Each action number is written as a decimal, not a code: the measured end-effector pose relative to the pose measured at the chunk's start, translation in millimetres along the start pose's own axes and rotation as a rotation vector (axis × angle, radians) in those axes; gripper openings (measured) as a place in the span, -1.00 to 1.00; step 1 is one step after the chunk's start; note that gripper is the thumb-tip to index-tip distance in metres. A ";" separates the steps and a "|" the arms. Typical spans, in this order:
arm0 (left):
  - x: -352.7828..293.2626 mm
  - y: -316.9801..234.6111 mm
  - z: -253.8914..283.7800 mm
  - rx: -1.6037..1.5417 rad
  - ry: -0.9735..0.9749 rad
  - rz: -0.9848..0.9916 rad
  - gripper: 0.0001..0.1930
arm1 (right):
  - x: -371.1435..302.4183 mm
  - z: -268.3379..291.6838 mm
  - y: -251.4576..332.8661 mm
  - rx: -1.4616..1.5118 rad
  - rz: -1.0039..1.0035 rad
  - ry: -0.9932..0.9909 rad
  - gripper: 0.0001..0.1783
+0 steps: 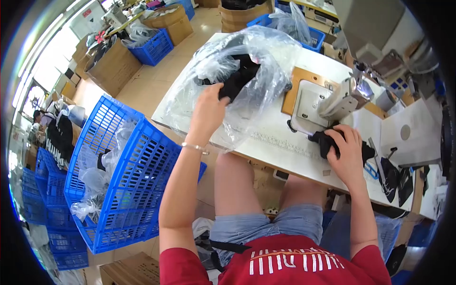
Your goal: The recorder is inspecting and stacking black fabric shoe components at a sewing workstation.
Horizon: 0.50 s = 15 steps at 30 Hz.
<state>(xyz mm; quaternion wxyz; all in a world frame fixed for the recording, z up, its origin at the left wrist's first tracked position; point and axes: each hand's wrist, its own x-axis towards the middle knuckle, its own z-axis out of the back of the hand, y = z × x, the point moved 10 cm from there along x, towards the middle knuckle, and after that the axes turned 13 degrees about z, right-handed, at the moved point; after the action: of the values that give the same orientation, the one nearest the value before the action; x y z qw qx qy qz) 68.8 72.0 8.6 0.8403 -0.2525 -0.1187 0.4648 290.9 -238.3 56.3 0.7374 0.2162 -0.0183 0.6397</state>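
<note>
My left hand (209, 113) reaches into the mouth of a clear plastic bag (273, 47) on the white sewing table (273, 147). Its thumb and fingers close on the edge of a black fabric piece (243, 76) inside the bag. On the right, my right hand (346, 154) grips a bunched black cloth (322, 142), fingers curled over it. That cloth lies on the table just in front of the sewing machine head (344, 99) and its metal plate (308, 102). My right palm hides part of the cloth.
A blue plastic crate (147, 175) holding clear bags stands tilted left of the table. Small blue-handled snips (371, 171) and black scraps (390, 178) lie right of my right hand. Cardboard boxes (114, 69) and another blue crate (154, 47) stand on the floor beyond.
</note>
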 end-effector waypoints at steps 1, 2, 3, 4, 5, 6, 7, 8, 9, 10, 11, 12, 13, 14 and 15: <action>3.9 -12.5 -5.7 -0.013 -0.022 -0.018 0.01 | -1.6 6.0 -1.7 -0.112 0.042 -0.003 -0.39; 7.5 -23.5 -9.1 -0.026 -0.043 -0.036 0.01 | -2.5 11.2 -0.9 -0.225 0.083 -0.006 -0.39; 11.3 -27.6 -4.9 -0.024 -0.045 -0.053 0.01 | -2.5 7.6 8.2 -0.231 0.073 -0.019 -0.39; 13.2 -25.6 -0.3 -0.036 -0.036 -0.018 0.03 | -1.7 9.0 23.0 -0.266 0.094 -0.090 -0.39; 17.7 -21.6 4.8 -0.049 -0.027 0.019 0.05 | -0.7 10.2 38.7 -0.302 0.116 -0.160 -0.39; 23.0 -19.0 5.7 -0.084 -0.110 -0.049 0.11 | 0.3 12.7 50.6 -0.301 0.147 -0.185 -0.38; 26.5 -23.5 6.4 -0.097 -0.113 -0.057 0.11 | -1.2 13.3 60.4 -0.299 0.174 -0.216 -0.38; 29.4 -25.9 8.4 -0.028 -0.145 -0.041 0.11 | 0.9 11.8 75.7 -0.275 0.236 -0.234 -0.37; 30.7 -28.7 8.5 0.043 -0.170 -0.025 0.11 | 3.1 8.5 90.6 -0.248 0.294 -0.248 -0.37; 30.3 -35.6 11.7 0.033 -0.167 -0.037 0.11 | 7.2 3.2 108.5 -0.216 0.372 -0.254 -0.35; 29.1 -39.5 15.3 0.030 -0.141 -0.036 0.08 | 12.2 -4.8 126.5 -0.181 0.451 -0.260 -0.34; 27.4 -40.9 16.6 0.033 -0.114 -0.031 0.05 | 19.0 -16.9 143.1 -0.162 0.514 -0.236 -0.34; 22.5 -41.3 21.1 0.032 -0.116 -0.036 0.05 | 27.3 -27.2 159.3 -0.141 0.582 -0.215 -0.33; 17.9 -43.6 23.5 0.006 -0.127 -0.052 0.02 | 39.1 -35.4 163.7 -0.152 0.573 -0.222 -0.33; 9.7 -42.9 26.4 -0.011 -0.139 -0.058 -0.02 | 51.0 -48.4 169.4 -0.182 0.594 -0.209 -0.34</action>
<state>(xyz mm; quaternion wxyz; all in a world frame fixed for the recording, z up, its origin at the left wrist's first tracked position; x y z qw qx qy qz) 93.5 69.6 53.5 0.8417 -0.2206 -0.1867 0.4561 126.9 -159.1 78.0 0.5288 0.1991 -0.2135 0.7969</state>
